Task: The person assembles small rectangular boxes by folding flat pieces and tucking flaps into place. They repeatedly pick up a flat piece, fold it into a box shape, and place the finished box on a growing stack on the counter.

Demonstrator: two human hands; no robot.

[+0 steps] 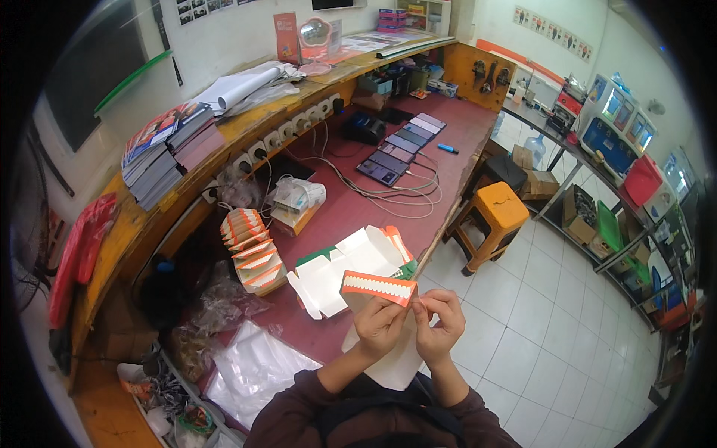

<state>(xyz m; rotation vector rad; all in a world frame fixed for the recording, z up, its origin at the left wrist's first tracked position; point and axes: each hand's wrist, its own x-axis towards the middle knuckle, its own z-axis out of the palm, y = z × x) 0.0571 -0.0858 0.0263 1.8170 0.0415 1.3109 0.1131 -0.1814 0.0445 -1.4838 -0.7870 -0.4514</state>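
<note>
My left hand (379, 327) grips an orange-and-white card box (377, 287) from below, its fingers closed on the card. A row of white scallops runs along the orange side. At the box's right corner, my right hand (439, 322) pinches with thumb and fingers pressed together; the fingertips partly hide what they hold. A pale card panel (396, 358) hangs below and between my hands. Just beyond them, unfolded white-faced card blanks (366, 254) lie on the dark red desk (314, 257). To the left stands a row of similar orange-and-white boxes (254, 257), nested together.
Clear plastic bags (258, 369) lie at the near left beside a grey bin (168, 403). Several phones (399, 149) with cables sit farther back, near a black device (364, 128). A yellow stool (493, 220) stands right of the desk. Stacked booklets (168, 153) rest on the ledge.
</note>
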